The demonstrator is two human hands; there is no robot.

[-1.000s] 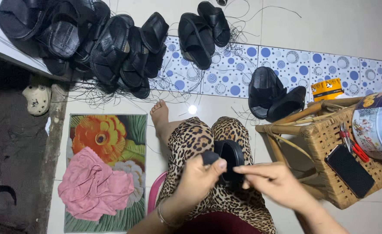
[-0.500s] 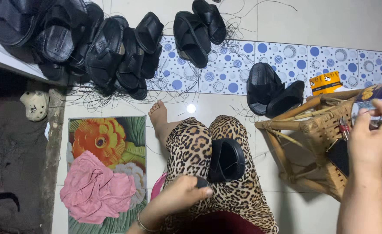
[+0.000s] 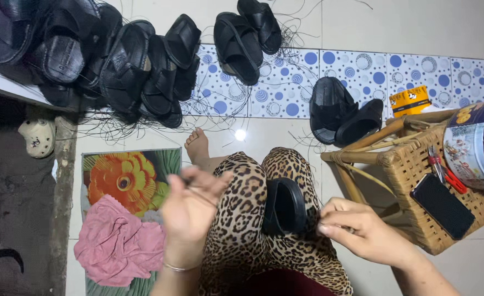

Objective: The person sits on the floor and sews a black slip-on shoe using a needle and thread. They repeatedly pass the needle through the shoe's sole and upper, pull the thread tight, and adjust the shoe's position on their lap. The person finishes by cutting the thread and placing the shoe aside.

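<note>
Black sandal (image 3: 287, 207) on lap, wicker stool (image 3: 417, 181) beside, pink cloth (image 3: 118, 249) left

One black sandal (image 3: 287, 206) is seen lying on the lap, two more black sandals (image 3: 345, 112) beside the stool, two (image 3: 247, 38) at the top centre, and a heap at the upper left (image 3: 88, 55) too overlapped to be counted exactly. One wicker stool (image 3: 417, 181) is counted, carrying one black phone (image 3: 442, 205) and one round tin (image 3: 475, 145). Also counted are one yellow box (image 3: 411, 101), one pink cloth (image 3: 120, 249), one flowered mat (image 3: 129, 175), one pale clog (image 3: 38, 137) and two hands (image 3: 192, 205) (image 3: 357, 230).
</note>
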